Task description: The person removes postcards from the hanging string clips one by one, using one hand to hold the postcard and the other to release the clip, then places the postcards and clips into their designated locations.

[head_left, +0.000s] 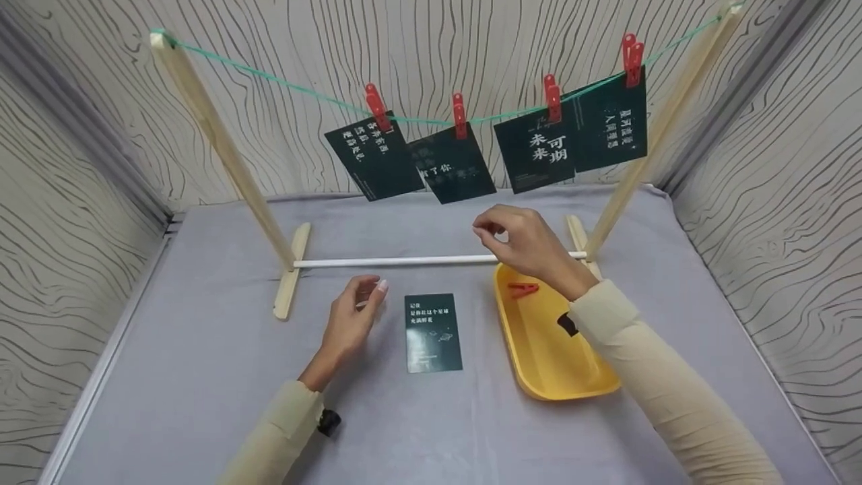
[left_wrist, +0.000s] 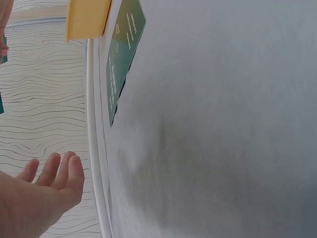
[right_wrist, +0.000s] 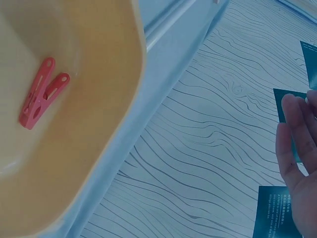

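Observation:
My left hand (head_left: 353, 313) hovers left of a dark green printed card (head_left: 433, 333) that lies flat on the cloth. Its fingers are loosely bent and hold nothing; in the left wrist view, the same hand (left_wrist: 49, 193) shows its fingers spread a little. My right hand (head_left: 518, 239) is raised over the far end of a yellow basin (head_left: 515, 357), below the hanging cards, with relaxed fingers and nothing in them. Inside the basin lies one red clothespin (head_left: 523, 289), also plain in the right wrist view. Several dark cards (head_left: 535, 155) hang from a green string (head_left: 269, 75), held by red clothespins (head_left: 460, 118).
Two wooden posts (head_left: 219, 145) on flat feet (head_left: 291, 273) carry the string. A white rod (head_left: 397, 261) joins them low down, behind the lying card. Grey cloth (head_left: 202, 391) covers the table, and wood-patterned panels (head_left: 431, 40) stand around it.

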`<move>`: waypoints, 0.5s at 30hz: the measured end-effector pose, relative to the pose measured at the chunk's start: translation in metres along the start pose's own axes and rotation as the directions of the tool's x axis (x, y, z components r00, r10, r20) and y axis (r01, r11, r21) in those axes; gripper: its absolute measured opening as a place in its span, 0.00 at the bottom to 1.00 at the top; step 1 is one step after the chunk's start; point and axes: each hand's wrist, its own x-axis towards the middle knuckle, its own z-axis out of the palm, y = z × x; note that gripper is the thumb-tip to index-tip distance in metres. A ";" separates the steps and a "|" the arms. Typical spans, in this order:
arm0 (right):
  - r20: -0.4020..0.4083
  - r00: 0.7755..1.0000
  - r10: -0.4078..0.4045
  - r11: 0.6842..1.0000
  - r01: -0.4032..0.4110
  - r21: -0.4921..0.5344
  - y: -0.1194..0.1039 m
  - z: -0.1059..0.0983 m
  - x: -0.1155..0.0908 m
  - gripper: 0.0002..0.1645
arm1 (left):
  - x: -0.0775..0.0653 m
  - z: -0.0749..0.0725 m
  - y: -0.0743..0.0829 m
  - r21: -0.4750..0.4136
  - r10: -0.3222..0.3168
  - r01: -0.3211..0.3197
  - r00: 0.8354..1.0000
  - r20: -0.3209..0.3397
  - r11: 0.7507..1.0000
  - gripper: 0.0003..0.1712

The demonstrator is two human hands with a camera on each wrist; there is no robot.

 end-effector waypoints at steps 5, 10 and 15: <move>-0.038 0.998 -0.040 0.999 0.040 -0.003 0.000 0.000 0.001 0.06 | 0.000 -0.001 0.002 0.000 0.011 -0.011 1.000 0.004 1.000 0.31; -0.088 0.989 -0.117 0.993 0.117 -0.006 -0.001 0.000 0.003 0.04 | 0.003 -0.003 0.005 0.001 0.011 -0.011 1.000 0.009 1.000 0.31; -0.088 0.988 -0.123 0.992 0.123 -0.014 -0.005 -0.003 0.008 0.05 | 0.005 -0.005 0.009 -0.008 0.024 -0.023 1.000 0.006 1.000 0.30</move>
